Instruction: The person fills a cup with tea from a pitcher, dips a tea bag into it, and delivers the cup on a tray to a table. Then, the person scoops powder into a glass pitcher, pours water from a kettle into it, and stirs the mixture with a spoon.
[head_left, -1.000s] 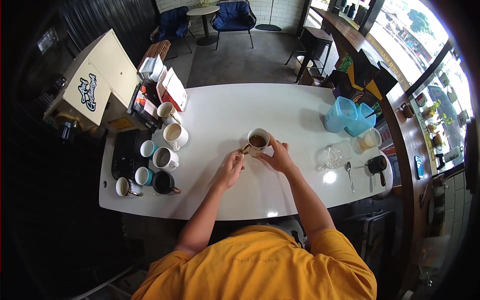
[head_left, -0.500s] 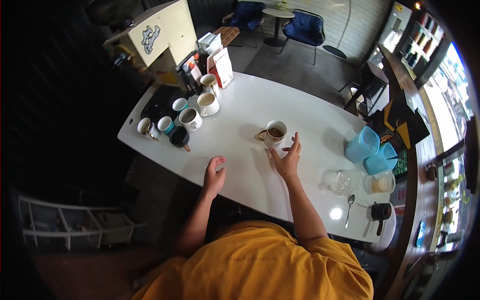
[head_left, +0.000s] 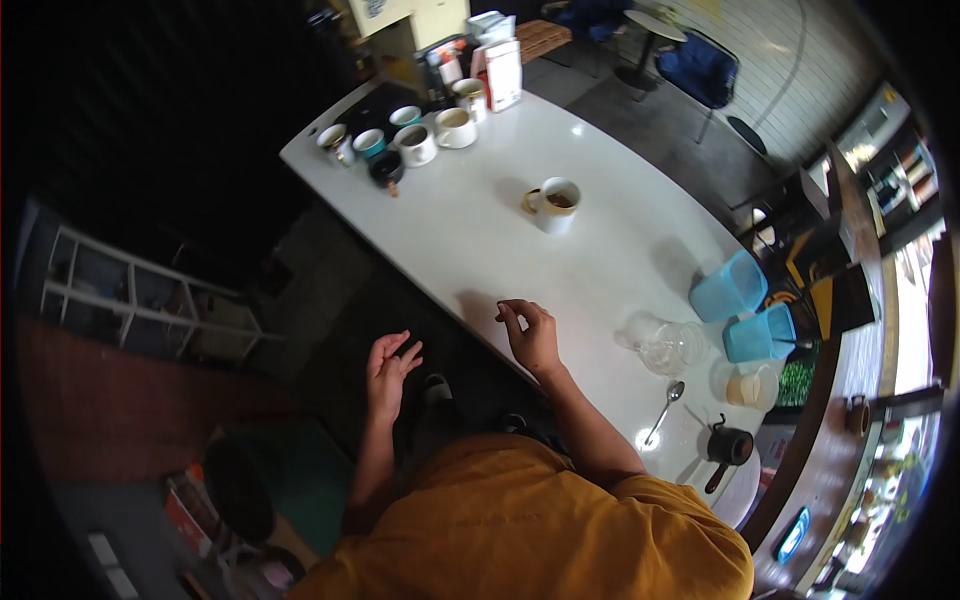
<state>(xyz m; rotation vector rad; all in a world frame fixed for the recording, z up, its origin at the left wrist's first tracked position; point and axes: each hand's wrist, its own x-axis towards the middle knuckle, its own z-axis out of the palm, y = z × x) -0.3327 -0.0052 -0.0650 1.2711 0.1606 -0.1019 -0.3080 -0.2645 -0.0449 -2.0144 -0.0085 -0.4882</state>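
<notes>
On the white table (head_left: 480, 240) stands a white mug (head_left: 556, 212) with a gold handle and some brown liquid inside. Beyond the table's near edge, over the dark floor, my left hand (head_left: 392, 368) is held with its fingers apart and nothing in it. My right hand (head_left: 531, 335) hovers at the near edge of the table, below the mug and not touching it. Its fingers are curled and apart from the thumb, with no object visible in them.
Several mugs and cups (head_left: 416, 146) are grouped at the far left. Blue pitchers (head_left: 728, 287), a clear glass vessel (head_left: 668, 347), a spoon (head_left: 666, 410) and a dark pot with a handle (head_left: 729, 446) stand or lie on the right. A white rack (head_left: 130, 295) is at the left.
Both hands have let go of the mug and drawn back towards my body. The view has turned, so the table lies slanted and the mug appears farther away.
</notes>
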